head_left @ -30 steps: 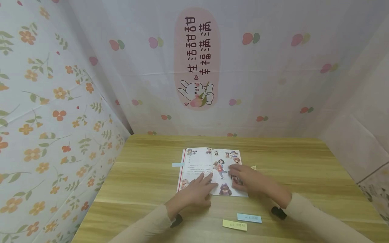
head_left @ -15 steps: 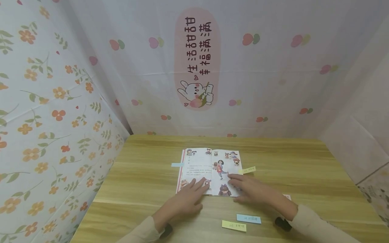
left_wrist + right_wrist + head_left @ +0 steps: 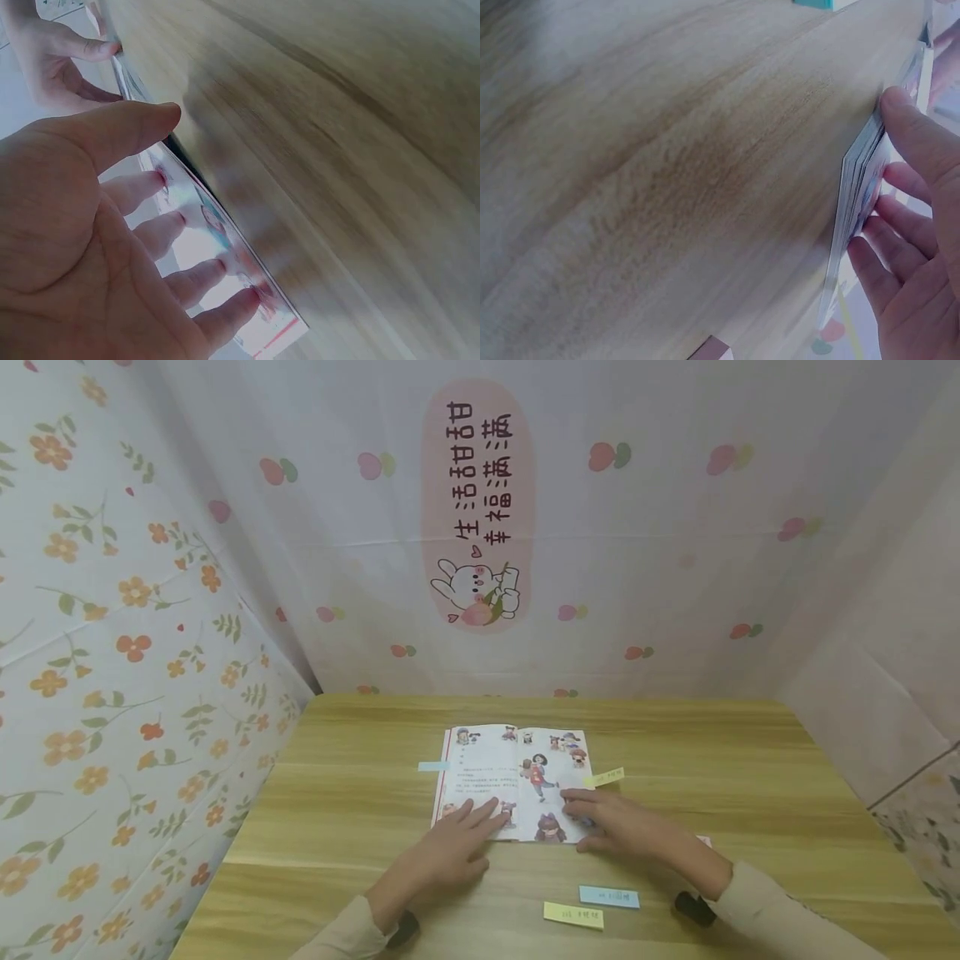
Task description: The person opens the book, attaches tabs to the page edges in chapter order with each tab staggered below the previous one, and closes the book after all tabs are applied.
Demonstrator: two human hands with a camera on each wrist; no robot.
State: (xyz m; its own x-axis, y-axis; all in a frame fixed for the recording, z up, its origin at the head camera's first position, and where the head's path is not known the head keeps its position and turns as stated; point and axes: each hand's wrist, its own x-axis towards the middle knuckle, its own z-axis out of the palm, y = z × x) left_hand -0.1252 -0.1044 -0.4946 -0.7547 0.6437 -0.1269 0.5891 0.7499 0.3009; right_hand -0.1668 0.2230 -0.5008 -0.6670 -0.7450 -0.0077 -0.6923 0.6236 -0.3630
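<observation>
An open picture book [image 3: 480, 753] lies flat on the table, a page with printed text on the left and a girl illustration on the right. My left hand [image 3: 448, 850] rests its outstretched fingers on the lower part of the left page. The left wrist view has these fingers [image 3: 229, 307] spread on the page, thumb off the near edge. On the lower right page sit the fingers of my right hand [image 3: 626, 828], loosely bent. In the right wrist view its thumb [image 3: 900, 109] is at the near edge of the page stack [image 3: 859, 169].
A blue tab [image 3: 433, 767] sticks out from the book's left edge, a yellow tab [image 3: 607, 776] from its right. Nearer me lie a blue note [image 3: 609, 897] and a yellow note [image 3: 573, 916]. A pinkish piece [image 3: 704, 841] is partly hidden by the right forearm.
My left hand has slid left and nearer me across the left page. The right hand has shifted down the right page, uncovering the yellow tab. The view has turned slightly.
</observation>
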